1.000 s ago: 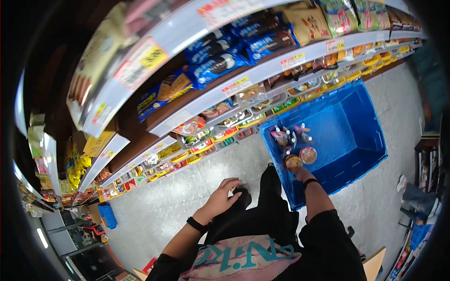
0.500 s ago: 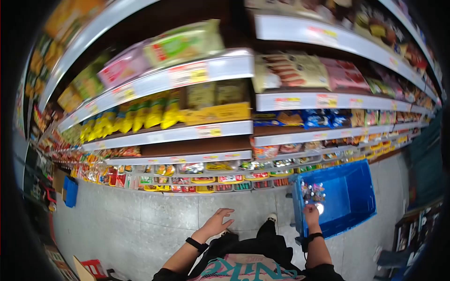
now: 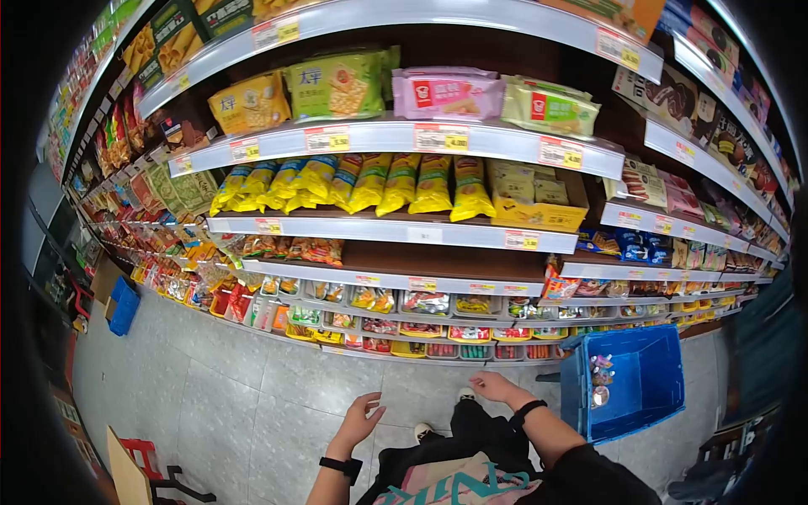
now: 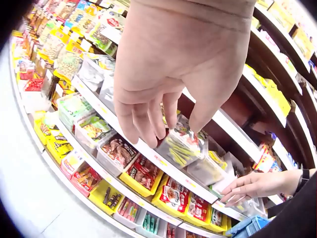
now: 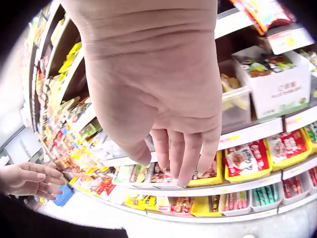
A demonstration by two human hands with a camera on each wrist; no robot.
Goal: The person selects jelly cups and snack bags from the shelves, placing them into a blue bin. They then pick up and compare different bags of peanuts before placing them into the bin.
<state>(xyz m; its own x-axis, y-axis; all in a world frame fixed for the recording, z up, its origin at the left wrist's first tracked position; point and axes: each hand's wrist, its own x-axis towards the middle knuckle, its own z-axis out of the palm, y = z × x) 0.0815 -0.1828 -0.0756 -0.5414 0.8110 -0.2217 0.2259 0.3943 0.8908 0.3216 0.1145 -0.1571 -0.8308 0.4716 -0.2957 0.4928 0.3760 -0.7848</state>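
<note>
My left hand (image 3: 360,418) hangs in front of the shelves with loosely bent fingers and nothing in them; the left wrist view shows its palm (image 4: 183,64) bare. The right hand (image 3: 495,388), also holding nothing, is to its right over the floor, its fingers (image 5: 190,153) relaxed in the right wrist view. Right of that hand stands a blue crate (image 3: 581,370) with several small colourful packs (image 3: 601,369) and a round tub (image 3: 599,396) along its left side. Before both hands runs the lowest part of the shelving, with bins of snack packets (image 3: 425,303).
Higher shelves carry yellow snack bags (image 3: 396,181), a green cracker pack (image 3: 337,87) and a pink wafer pack (image 3: 446,94). Blue biscuit packs (image 3: 640,247) lie farther right. A second blue crate (image 3: 124,305) is on the floor at the left. A red-framed object (image 3: 139,459) stands at lower left.
My right hand has come out of the blue crate and moved left over the floor. The head view has turned left, toward the yellow bags and crackers. The left hand stays free.
</note>
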